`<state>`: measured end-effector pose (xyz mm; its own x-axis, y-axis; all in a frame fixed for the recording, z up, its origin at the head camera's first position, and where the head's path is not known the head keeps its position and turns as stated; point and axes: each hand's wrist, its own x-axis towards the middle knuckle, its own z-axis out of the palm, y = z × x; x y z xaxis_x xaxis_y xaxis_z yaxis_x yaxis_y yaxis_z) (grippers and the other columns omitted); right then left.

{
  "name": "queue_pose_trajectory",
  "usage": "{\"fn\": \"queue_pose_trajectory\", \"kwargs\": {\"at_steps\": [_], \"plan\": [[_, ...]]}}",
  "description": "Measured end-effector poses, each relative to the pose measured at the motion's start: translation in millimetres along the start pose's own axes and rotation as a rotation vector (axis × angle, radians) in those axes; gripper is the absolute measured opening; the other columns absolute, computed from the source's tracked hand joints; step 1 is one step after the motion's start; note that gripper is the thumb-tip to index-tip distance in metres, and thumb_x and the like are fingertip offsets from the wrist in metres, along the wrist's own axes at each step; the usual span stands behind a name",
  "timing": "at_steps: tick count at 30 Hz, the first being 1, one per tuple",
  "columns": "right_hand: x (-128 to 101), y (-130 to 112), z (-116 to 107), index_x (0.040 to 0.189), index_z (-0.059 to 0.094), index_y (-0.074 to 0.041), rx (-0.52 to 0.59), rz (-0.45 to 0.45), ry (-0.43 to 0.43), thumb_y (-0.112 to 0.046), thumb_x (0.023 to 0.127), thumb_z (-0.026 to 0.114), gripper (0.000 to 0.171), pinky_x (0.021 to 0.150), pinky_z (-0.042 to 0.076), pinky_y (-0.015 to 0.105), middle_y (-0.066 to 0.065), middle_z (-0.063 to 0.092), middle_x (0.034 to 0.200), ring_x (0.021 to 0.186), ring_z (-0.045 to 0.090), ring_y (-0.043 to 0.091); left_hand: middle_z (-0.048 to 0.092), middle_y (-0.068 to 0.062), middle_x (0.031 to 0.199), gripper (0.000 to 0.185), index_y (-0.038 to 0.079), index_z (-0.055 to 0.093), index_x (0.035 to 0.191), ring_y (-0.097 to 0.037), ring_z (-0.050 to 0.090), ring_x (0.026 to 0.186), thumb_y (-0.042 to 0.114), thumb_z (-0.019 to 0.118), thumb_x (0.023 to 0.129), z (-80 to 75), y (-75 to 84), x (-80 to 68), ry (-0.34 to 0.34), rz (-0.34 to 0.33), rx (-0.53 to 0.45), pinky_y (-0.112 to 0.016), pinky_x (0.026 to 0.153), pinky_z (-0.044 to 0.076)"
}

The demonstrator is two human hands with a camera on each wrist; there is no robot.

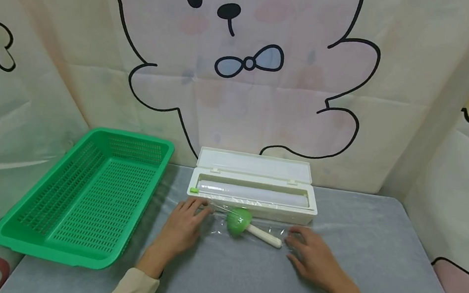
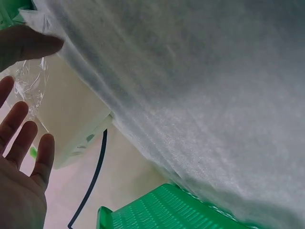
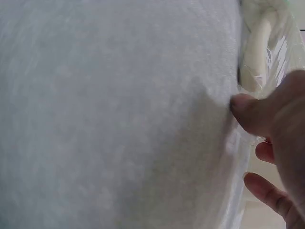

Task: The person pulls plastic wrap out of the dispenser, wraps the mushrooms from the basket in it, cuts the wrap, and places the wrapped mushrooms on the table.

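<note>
The left hand lies flat, fingers spread, on the clear film at nine o'clock of the green-headed tool; the right hand presses open-fingered at three o'clock. The tool lies under the film, just before the open film dispenser; a green basket stands farther toward nine.

Light: bright, even, diffuse; shadows faint | Head view: sharp centre, wide-angle bending at edges | Glare: small glints on plastic film | Wrist views: desk soft, fingers blurred, slightly overexposed
</note>
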<state>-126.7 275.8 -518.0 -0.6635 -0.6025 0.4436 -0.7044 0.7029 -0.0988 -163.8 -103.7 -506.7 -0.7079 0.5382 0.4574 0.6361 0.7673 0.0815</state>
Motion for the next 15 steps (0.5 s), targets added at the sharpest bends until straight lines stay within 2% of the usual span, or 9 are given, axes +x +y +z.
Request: {"fn": "queue_pose_trajectory", "kwargs": {"at_steps": [5,9,12,15], "plan": [[2.7,-0.7,5.4,0.097,0.076,-0.002,0.021,-0.004,0.038,-0.002,0.076,0.083,0.022,0.076,0.053,0.047,0.015,0.062,0.110,0.094,0.062,0.031,0.058,-0.010,0.123,0.053,0.015,0.064,0.110,-0.032,0.055,0.118,-0.008,0.083,0.067,0.0,2.2,-0.5,-0.020,-0.015,-0.007,-0.050,0.086,0.050],[3.5,-2.4,4.8,0.093,0.073,-0.007,0.108,0.062,0.100,-0.007,0.092,0.073,0.001,0.078,0.051,0.038,0.006,0.064,0.104,0.094,0.061,0.022,0.057,-0.011,0.129,0.039,0.017,0.067,0.102,-0.032,0.052,0.123,-0.007,0.081,0.074,0.2,3.4,-1.6,-0.055,-0.032,-0.011,-0.051,0.089,0.049],[4.2,-4.3,1.6,0.094,0.071,-0.011,0.181,0.101,0.139,-0.011,0.099,0.066,0.007,0.081,0.048,0.033,0.000,0.064,0.102,0.095,0.059,0.017,0.056,-0.013,0.133,0.029,0.017,0.075,0.098,-0.034,0.050,0.126,-0.002,0.082,0.077,0.7,3.0,-2.4,-0.069,-0.036,-0.009,-0.053,0.091,0.048],[5.3,-6.3,-0.8,0.096,0.072,-0.011,0.215,0.117,0.149,-0.010,0.098,0.068,0.005,0.082,0.048,0.032,-0.002,0.064,0.103,0.095,0.059,0.017,0.055,-0.013,0.134,0.021,0.015,0.080,0.096,-0.035,0.048,0.127,0.009,0.086,0.077,0.5,2.1,-3.5,-0.078,-0.032,-0.023,-0.053,0.091,0.048]]}}
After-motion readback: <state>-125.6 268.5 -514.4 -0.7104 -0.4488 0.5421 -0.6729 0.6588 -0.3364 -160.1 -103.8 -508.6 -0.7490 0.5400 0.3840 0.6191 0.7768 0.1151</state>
